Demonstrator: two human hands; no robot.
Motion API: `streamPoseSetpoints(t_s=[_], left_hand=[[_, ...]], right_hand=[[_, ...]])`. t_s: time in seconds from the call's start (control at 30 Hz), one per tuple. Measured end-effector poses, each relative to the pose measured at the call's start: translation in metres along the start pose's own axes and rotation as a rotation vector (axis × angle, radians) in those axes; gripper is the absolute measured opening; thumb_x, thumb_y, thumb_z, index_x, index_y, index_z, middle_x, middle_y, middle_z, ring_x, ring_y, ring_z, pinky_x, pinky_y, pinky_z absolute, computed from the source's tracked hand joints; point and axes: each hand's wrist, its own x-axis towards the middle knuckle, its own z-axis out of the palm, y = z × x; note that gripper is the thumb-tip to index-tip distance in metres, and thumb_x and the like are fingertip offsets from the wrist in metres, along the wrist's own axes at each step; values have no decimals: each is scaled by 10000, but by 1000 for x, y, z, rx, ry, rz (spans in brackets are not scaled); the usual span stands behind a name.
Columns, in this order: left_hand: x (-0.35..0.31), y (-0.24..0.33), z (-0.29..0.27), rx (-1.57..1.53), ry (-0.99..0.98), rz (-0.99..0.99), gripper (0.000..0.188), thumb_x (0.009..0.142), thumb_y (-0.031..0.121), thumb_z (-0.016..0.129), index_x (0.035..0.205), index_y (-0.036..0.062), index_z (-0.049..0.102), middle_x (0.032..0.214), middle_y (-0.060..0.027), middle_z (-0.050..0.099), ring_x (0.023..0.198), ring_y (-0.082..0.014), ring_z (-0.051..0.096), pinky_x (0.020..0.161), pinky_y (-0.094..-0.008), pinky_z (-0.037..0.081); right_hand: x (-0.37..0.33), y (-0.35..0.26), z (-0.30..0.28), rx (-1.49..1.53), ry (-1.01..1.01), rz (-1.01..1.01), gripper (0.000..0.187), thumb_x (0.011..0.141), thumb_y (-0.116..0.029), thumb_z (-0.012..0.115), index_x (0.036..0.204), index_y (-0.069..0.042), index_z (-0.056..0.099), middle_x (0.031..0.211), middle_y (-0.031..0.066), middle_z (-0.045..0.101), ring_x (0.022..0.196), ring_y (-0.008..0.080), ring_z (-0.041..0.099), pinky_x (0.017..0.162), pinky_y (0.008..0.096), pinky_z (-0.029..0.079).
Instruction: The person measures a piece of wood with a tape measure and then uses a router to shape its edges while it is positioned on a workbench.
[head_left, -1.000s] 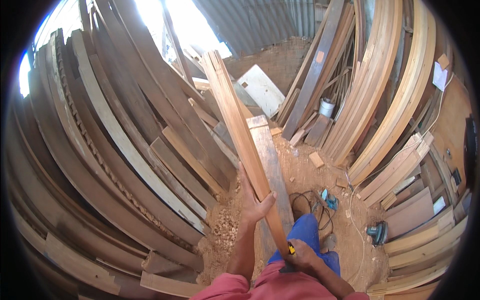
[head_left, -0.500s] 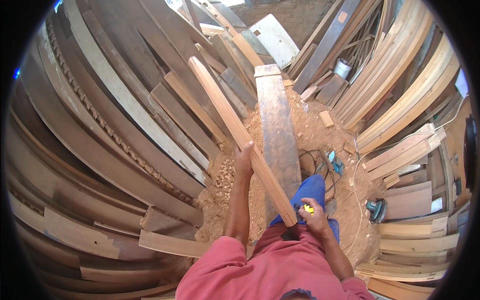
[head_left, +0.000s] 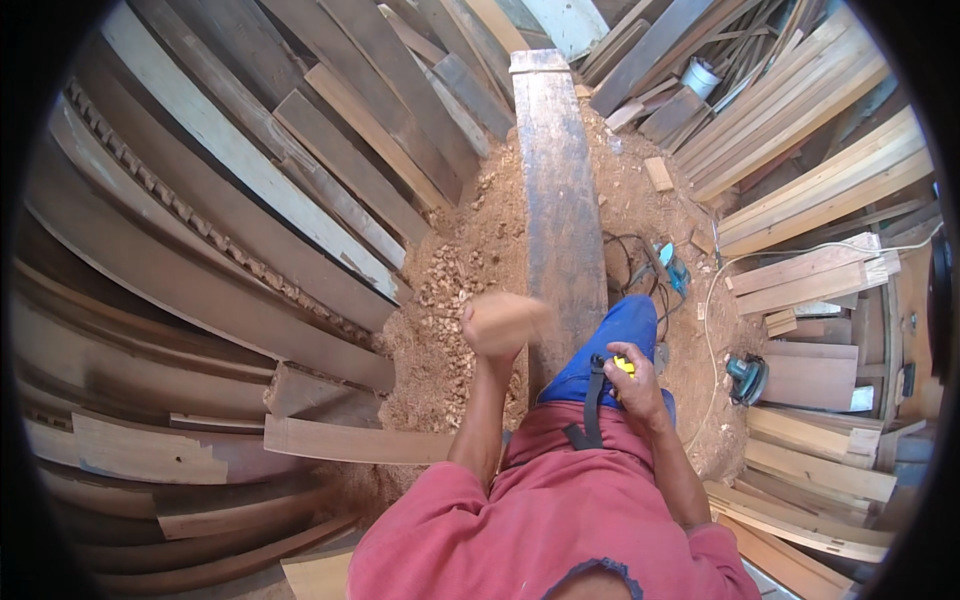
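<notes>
My left hand [head_left: 488,335] is closed around a wooden piece [head_left: 518,318], raised over the shavings left of the bench plank. Motion blur smears the piece, which appears foreshortened, so its full length does not show. Close to my lap, my right hand [head_left: 640,382] grips a small yellow and black tape measure [head_left: 624,366]. A dark strap [head_left: 592,405] hangs beside it across my red shirt and blue trousers. Beneath and ahead of my hands runs a long, worn bench plank [head_left: 562,210] with a cross strip at its far end.
Boards [head_left: 240,190] lean densely on the left, and pale timber [head_left: 800,90] is stacked on the right. A teal power tool [head_left: 673,268] with a dark cord lies right of the plank. Another power tool [head_left: 747,379] sits beyond a pale cable [head_left: 708,330]. Shavings [head_left: 450,270] cover the floor.
The wooden piece has swung from lying lengthwise ahead of me to a foreshortened, blurred position in my left hand. The dark strap now shows. The whole view has tilted downward.
</notes>
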Motion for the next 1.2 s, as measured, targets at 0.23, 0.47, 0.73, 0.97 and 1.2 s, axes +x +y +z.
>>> streamPoseSetpoints(t_s=[0.23, 0.47, 0.73, 0.97, 1.2], left_hand=[[-19, -4, 11, -164, -46, -7, 653, 894, 540, 587, 1353, 78, 618, 1273, -144, 683, 1158, -350, 661, 1012, -540, 523], [-64, -25, 24, -92, 218, -104, 717, 866, 532, 643, 1431, 102, 548, 1295, -142, 672, 1159, -357, 667, 1003, -538, 545], [-84, -17, 65, -132, 135, -254, 688, 886, 532, 680, 1417, 113, 555, 1249, -129, 701, 1074, -323, 720, 889, -487, 624], [-56, 26, 54, -343, -111, -188, 686, 918, 502, 657, 1435, 72, 519, 1224, -140, 709, 1022, -314, 750, 927, -454, 643], [-12, 139, 41, -483, -333, 133, 781, 952, 573, 559, 1468, -6, 465, 1356, -230, 659, 1108, -335, 735, 1010, -485, 595]], right_hand=[[14, -3, -3, 11, -32, 63, 404, 951, -237, 678, 1274, -1, 619, 813, 8, 606, 598, 63, 561, 531, 238, 477], [20, -2, -5, 108, -35, 192, 373, 982, -223, 657, 1291, -19, 612, 807, 0, 601, 601, 59, 564, 502, 222, 489], [25, -9, -7, 89, -63, 230, 384, 982, -241, 657, 1300, -28, 618, 861, 15, 611, 730, 72, 605, 519, 244, 547], [26, -3, -8, 64, -64, 209, 380, 983, -236, 653, 1302, -32, 617, 874, 16, 620, 744, 75, 614, 518, 246, 552], [35, -4, -8, 137, -103, 263, 381, 989, -240, 652, 1312, -44, 604, 940, 33, 657, 763, 98, 645, 518, 268, 575]])
